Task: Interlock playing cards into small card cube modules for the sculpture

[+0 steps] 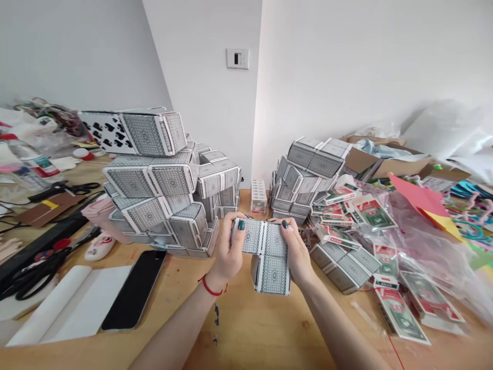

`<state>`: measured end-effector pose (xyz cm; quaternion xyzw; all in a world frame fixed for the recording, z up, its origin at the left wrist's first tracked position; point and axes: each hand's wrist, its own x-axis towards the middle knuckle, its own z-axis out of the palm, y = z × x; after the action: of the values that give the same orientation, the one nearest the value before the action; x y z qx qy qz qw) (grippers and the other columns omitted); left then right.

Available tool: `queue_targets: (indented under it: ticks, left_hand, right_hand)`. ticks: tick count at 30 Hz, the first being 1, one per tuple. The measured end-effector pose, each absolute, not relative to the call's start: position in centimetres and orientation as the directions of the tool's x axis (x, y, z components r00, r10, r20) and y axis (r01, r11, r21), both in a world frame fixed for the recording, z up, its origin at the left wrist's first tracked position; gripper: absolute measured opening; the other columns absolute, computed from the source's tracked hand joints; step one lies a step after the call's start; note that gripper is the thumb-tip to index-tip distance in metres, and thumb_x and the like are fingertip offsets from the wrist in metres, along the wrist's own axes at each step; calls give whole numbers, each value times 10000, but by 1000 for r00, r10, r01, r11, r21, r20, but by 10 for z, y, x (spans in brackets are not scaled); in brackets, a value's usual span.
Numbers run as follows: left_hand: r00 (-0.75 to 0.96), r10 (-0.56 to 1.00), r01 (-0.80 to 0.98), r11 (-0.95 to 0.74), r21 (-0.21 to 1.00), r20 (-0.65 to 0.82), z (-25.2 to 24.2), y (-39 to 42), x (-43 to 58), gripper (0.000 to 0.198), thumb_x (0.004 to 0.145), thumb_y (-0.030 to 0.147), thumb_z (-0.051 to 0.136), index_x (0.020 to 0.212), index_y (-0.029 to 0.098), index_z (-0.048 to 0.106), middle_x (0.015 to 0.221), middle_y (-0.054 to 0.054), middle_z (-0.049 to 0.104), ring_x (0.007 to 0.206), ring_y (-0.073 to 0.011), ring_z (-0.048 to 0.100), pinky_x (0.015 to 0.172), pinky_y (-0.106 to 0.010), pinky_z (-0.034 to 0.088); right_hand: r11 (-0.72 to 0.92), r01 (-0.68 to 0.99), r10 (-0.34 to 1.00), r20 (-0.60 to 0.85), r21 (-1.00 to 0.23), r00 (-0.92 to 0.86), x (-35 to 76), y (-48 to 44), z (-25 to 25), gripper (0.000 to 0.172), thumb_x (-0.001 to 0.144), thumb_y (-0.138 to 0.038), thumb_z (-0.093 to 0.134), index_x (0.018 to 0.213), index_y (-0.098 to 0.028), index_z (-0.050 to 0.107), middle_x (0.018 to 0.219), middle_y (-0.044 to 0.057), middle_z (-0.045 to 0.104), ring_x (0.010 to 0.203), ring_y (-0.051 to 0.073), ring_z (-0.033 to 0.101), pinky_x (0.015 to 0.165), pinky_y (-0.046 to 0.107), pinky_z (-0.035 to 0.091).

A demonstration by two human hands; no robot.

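Between both hands, above the wooden table, is an L-shaped block of folded playing cards with grey patterned backs. My left hand grips its left end, thumb on the front face. On its upper right corner my right hand is closed, thumb also in front; the fingers behind are hidden. A tall stack of similar card blocks stands to the left, its top piece showing spades. Behind my right hand rises another stack of card blocks. A separate card block lies beside my right wrist.
Playing card boxes and clear plastic wrap cover the right side. At left lie a black phone, white paper and black scissors. An open cardboard box sits at the back right, near the white wall.
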<state>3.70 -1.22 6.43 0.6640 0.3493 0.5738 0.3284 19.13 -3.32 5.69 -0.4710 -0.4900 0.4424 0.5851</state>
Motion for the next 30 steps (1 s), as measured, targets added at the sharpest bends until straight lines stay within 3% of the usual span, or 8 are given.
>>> queue_targets:
  ticks: [3,9,13,16,19,23,25,30]
  left_hand:
    - [126,848,93,-527,845,515,62,-13,41,166,903,290,329,970,199,449,942,-52,507,859,-157,493,812,-305,403]
    - [186,820,196,-572,797,542,61,-11,42,137,893,274,352,974,198,433,881,-40,480,814,-150,477,757,-277,404]
    - [165,837,206,-546,812,521,61,-8,38,153,887,271,362,1000,197,436,932,-48,511,850,-154,499,776,-280,409]
    - [288,853,197,-497,845,435,69,-1,32,181,874,291,396,983,191,500,915,-43,568,817,-157,534,758,-283,426]
    - [468,808,141,-467,873,357,76,9,26,248,848,314,454,1030,192,571,1032,-58,617,968,-201,554,869,-331,417]
    - [454,842,110,-378,919,292,68,12,18,369,869,360,402,1195,227,511,1275,-57,514,1206,-217,424,1032,-396,295]
    - [394,893,68,-262,963,215,57,3,13,414,895,388,326,1255,224,447,1340,-64,445,1227,-207,402,1021,-386,311]
    - [287,947,55,-167,984,145,31,-37,17,352,874,414,378,1134,210,499,1199,-77,527,1125,-210,468,930,-345,379]
  right_hand:
    - [168,-61,977,158,-984,146,191,-33,58,231,864,-457,386,862,-246,481,974,-3,536,851,176,474,748,273,363]
    - [149,-34,983,145,-988,111,194,-28,53,232,840,-464,438,811,-241,496,874,-10,574,744,158,488,696,259,377]
    - [139,21,985,140,-990,102,201,-22,56,254,790,-468,517,885,-239,571,917,2,605,808,177,523,726,272,392]
    - [67,60,989,59,-996,-134,208,-21,63,314,742,-463,585,906,-201,643,926,33,638,920,218,539,794,298,395]
    - [-63,47,927,-76,-997,-367,210,-25,61,350,726,-467,611,914,-176,664,861,27,654,862,212,569,754,302,419]
    - [-198,-96,972,-182,-976,-150,208,-36,40,375,723,-525,582,769,-159,649,694,11,635,627,157,548,569,247,398]
    - [-232,-188,971,-237,-954,5,208,-42,29,401,743,-547,542,799,-161,631,668,16,628,587,160,541,527,245,393]
    - [-177,-314,958,-237,-933,163,198,-62,21,366,738,-471,581,979,-195,579,890,31,661,810,205,598,663,281,468]
